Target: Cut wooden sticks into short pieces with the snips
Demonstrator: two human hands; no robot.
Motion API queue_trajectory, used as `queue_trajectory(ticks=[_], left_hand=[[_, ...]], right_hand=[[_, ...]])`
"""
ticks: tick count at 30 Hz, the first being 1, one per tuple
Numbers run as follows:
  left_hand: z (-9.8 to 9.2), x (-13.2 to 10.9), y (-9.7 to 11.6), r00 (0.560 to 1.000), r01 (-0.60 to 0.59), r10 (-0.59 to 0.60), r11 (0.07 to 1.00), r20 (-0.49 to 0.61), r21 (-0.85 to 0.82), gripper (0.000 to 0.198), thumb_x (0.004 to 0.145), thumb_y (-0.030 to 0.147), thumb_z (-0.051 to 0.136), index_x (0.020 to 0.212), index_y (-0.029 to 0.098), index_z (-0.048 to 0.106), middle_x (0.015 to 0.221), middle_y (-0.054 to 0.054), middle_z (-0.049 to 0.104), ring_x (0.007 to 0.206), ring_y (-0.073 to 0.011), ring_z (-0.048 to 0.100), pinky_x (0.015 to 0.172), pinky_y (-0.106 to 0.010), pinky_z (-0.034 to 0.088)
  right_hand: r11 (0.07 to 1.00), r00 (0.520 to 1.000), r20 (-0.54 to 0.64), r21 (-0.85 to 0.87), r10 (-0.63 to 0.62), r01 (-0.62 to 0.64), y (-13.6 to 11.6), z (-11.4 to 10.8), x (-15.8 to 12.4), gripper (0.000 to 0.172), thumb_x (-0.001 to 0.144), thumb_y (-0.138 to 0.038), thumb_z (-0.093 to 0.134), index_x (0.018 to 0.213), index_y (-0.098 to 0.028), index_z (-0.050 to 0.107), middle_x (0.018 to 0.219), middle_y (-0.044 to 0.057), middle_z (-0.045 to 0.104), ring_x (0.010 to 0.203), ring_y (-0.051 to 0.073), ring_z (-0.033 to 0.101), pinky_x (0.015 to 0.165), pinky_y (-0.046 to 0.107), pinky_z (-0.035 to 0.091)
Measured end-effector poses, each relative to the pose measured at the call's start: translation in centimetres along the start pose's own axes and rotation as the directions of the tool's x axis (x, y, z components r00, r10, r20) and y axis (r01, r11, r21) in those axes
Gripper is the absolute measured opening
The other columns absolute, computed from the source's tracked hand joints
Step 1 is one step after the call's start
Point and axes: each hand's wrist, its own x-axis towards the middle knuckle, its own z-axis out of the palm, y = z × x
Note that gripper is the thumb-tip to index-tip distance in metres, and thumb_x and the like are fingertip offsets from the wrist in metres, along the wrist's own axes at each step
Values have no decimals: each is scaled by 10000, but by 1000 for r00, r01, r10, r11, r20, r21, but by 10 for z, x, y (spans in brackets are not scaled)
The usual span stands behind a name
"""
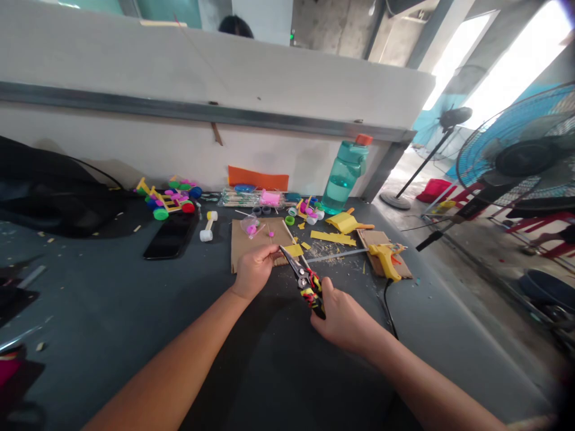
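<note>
- Right hand (344, 314) has its grip wrapped round the handles of the snips (303, 279), right around the middle of the frame.
- Their long axis runs on a slant, handles toward lower right, tips up and left, so the blades aim straight at the left hand (254, 269).
- Left's the nearer hand to those tips, fingertips just beside them. Looks bunched up, but honestly can't tell if its grip has anything in it, too small.
- Yellow piece (294, 250) sits just right of the tips, by the cardboard (240, 239) on the table (278, 371).
</note>
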Motion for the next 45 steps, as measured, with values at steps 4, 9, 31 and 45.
queue_trajectory(ticks=[4, 9, 31, 45], left_hand=[[2, 3, 4, 998, 62, -62, 998, -2, -7, 132, 799, 257, 586, 790, 177, 691, 724, -3, 700, 658, -137, 641, 605, -200, 477], [3, 3, 5, 989, 140, -131, 979, 72, -146, 145, 815, 273, 565, 817, 183, 679, 797, -9, 713, 752, -152, 665, 679, -215, 506], [-1, 4, 6, 991, 112, -106, 991, 75, -78, 129, 800, 210, 562, 805, 184, 688, 760, -4, 703, 699, -146, 640, 642, -223, 495], [4, 3, 8, 980, 196, -190, 964, 50, -180, 154, 783, 302, 592, 772, 169, 668, 721, -4, 682, 689, -148, 637, 646, -226, 495]], right_hand=[[998, 1000, -13, 65, -3, 4, 2, -1, 3, 244, 735, -278, 519, 888, -196, 346, 673, 11, 547, 595, 156, 528, 516, 239, 222], [985, 998, -37, 167, 55, -48, 5, -11, 9, 278, 719, -319, 549, 898, -205, 368, 641, -22, 510, 588, 147, 487, 524, 231, 235], [998, 996, -81, -38, 43, -47, 3, -5, 5, 323, 696, -360, 559, 903, -198, 372, 759, 23, 580, 635, 178, 552, 541, 249, 243], [999, 996, -80, 35, 28, -26, 5, 0, 6, 270, 722, -287, 532, 917, -196, 368, 702, 8, 570, 596, 155, 531, 526, 239, 223]])
